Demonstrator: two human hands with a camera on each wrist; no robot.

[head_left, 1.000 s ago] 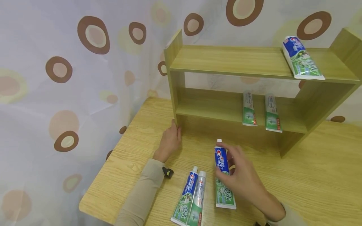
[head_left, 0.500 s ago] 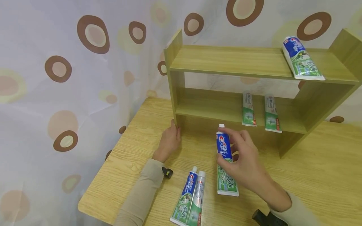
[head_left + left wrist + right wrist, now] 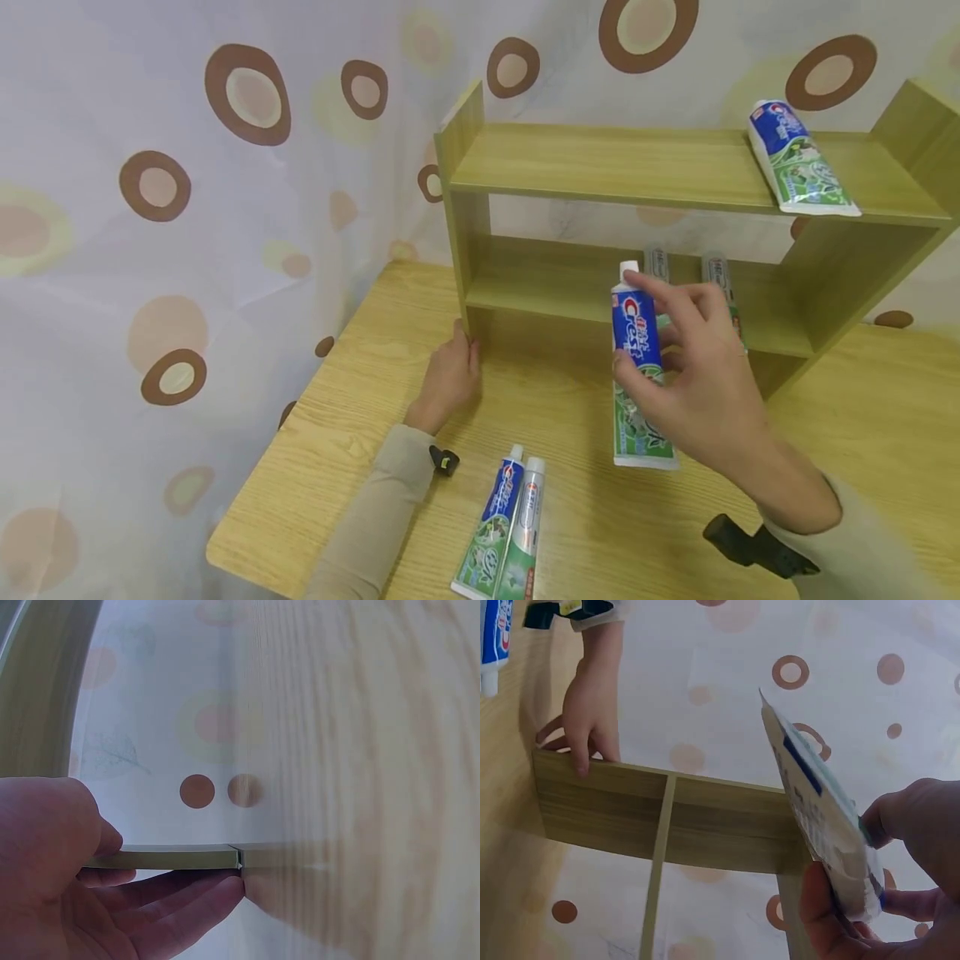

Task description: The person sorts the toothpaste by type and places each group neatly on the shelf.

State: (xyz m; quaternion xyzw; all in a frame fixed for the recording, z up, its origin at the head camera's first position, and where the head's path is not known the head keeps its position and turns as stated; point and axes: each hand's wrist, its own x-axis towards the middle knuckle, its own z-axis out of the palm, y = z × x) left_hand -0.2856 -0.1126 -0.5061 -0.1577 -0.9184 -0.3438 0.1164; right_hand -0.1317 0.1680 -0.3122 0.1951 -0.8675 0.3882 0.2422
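The right hand pinches a blue-and-green Crest tube between thumb and fingers, holding it in the air in front of the wooden shelf, white cap toward the shelf. The left hand, well apart from the right, grips the low part of the shelf's left side panel, thumb on one face and fingers on the other. On the shelf's lower board, partly hidden behind the right hand, lie two silver-and-green tubes. Another Crest tube lies at the right end of the shelf's top board, its flat end at the front edge. On the table before the shelf, a third Crest tube and a slim silver tube lie side by side.
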